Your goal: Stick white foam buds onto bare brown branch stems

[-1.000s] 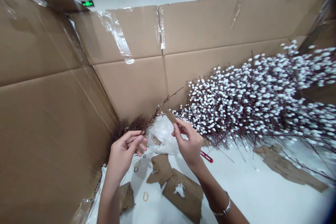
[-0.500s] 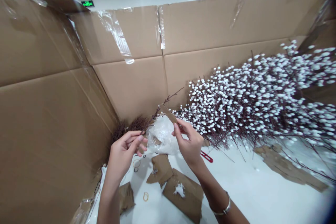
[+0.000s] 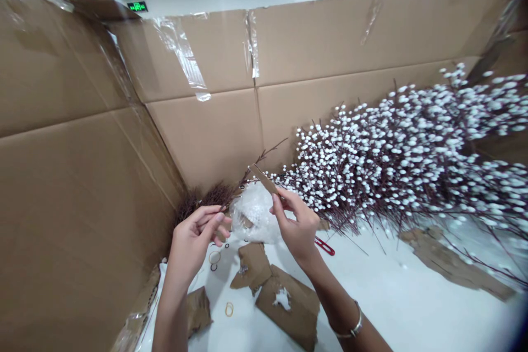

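My left hand (image 3: 201, 232) pinches the lower end of a thin dark-brown branch (image 3: 244, 177), which slants up and to the right, with bare twigs at its tip. My right hand (image 3: 296, 221) grips a narrow cardboard strip (image 3: 264, 178) between thumb and fingers. The strip's far end is at the branch, partway up; whether it touches the twig I cannot tell. Behind and between both hands lies a clear plastic bag (image 3: 256, 212) holding small white pieces.
To the right lies a big heap of brown branches with white buds (image 3: 383, 154). Bare twigs (image 3: 210, 196) sit at the left corner. Torn cardboard pieces (image 3: 303, 308), rubber bands (image 3: 229, 309) and a red-handled tool (image 3: 325, 246) are on the white table (image 3: 371, 297). Tall cardboard walls (image 3: 198, 137) stand around.
Almost nothing differs. The cardboard strip's far end has dipped very slightly along the branch, and both hands keep their places.
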The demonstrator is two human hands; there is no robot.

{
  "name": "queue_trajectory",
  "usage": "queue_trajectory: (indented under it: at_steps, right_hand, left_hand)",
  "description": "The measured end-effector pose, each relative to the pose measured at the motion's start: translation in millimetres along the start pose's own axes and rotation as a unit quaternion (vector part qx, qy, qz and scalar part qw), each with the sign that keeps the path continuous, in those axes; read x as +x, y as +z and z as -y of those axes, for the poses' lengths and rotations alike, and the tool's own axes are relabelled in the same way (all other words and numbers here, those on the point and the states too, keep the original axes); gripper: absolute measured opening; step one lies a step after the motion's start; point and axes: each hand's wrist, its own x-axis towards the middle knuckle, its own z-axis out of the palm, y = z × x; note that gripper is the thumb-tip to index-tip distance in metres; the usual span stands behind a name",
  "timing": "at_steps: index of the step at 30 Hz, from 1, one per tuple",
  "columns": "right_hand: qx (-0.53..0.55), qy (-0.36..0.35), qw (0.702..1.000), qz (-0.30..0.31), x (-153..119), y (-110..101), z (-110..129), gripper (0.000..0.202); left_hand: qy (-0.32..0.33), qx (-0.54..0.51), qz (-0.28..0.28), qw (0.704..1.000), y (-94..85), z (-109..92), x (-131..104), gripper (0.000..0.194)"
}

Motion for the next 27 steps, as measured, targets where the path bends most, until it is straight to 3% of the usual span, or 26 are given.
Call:
queue_trajectory:
  at_steps: [27]
  right_hand:
    - [-0.001,0.008,1.0,-0.001,-0.2,0.6,-0.6,0.02]
  left_hand:
    - [-0.004,-0.001,0.0,1.0,-1.3,-0.4,-1.3,0.033]
